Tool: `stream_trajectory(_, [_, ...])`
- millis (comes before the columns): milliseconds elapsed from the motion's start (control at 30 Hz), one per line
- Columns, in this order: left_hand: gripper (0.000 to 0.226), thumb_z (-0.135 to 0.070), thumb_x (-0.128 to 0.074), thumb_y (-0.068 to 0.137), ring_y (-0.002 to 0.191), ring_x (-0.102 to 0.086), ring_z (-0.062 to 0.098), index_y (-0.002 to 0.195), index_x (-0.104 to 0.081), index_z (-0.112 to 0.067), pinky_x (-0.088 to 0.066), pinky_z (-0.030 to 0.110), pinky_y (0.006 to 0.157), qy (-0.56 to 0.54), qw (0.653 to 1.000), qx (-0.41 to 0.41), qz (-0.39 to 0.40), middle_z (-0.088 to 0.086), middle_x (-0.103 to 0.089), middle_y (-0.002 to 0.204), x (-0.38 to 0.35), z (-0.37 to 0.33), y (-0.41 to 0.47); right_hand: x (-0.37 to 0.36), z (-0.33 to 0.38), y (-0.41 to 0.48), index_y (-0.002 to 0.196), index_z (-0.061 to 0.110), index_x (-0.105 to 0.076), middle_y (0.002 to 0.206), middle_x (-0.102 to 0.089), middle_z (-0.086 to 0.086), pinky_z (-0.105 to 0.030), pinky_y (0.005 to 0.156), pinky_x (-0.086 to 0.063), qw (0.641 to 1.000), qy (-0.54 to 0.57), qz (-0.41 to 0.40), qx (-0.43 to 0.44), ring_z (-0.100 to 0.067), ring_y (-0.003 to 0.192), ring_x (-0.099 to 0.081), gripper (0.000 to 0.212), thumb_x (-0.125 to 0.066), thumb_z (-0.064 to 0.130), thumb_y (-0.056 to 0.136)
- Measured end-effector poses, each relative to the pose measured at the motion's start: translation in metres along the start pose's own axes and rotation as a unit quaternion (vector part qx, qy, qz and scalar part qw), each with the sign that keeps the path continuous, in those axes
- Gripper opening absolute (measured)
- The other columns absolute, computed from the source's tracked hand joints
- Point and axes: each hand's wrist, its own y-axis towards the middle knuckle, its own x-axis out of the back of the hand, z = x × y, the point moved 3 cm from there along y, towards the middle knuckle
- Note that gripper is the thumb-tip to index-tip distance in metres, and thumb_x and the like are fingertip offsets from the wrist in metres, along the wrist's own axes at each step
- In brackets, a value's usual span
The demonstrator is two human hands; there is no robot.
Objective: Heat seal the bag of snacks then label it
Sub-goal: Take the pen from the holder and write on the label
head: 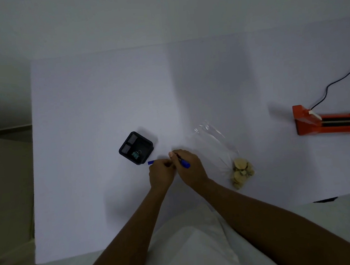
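A clear plastic bag (215, 141) lies on the white table (102, 96) with pale round snacks (242, 171) bunched at its near end. My right hand (189, 166) grips a blue marker (184, 163) just left of the bag. My left hand (161, 173) touches my right hand and holds a blue piece (150, 162), likely the marker's cap, which sticks out to the left. An orange heat sealer (329, 121) sits at the far right with its black cord (334, 84) running off the edge.
A black mesh organizer (136, 147) with small items inside stands just left of my hands. A beige object (1, 181) sits beyond the table's left edge. My white garment (192, 252) fills the near bottom.
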Motion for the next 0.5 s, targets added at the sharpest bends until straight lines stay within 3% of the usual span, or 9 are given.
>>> stream_trajectory(167, [0.018, -0.014, -0.063, 0.09, 0.059, -0.057, 0.013, 0.081, -0.075, -0.004, -0.044, 0.024, 0.059, 0.017, 1.0, 0.003, 0.0, 0.008, -0.07, 0.075, 0.001, 0.001, 0.003, -0.001, -0.005, 0.001, 0.079, 0.01, -0.064, 0.065, -0.063, -0.004, -0.035, 0.061, -0.055, 1.0, -0.009, 0.016, -0.008, -0.014, 0.059, -0.06, 0.035, -0.049, 0.032, 0.101])
stream_trajectory(500, [0.025, -0.012, -0.058, 0.089, 0.054, -0.053, 0.014, 0.064, -0.06, -0.01, -0.039, 0.022, 0.05, 0.085, 0.996, 0.016, 0.03, 0.001, -0.056, 0.061, 0.008, -0.005, 0.006, -0.003, 0.005, 0.001, 0.095, 0.01, -0.063, 0.075, -0.068, -0.003, -0.026, 0.064, -0.058, 0.999, -0.004, 0.041, 0.019, -0.011, 0.066, -0.066, 0.024, -0.049, 0.028, 0.102])
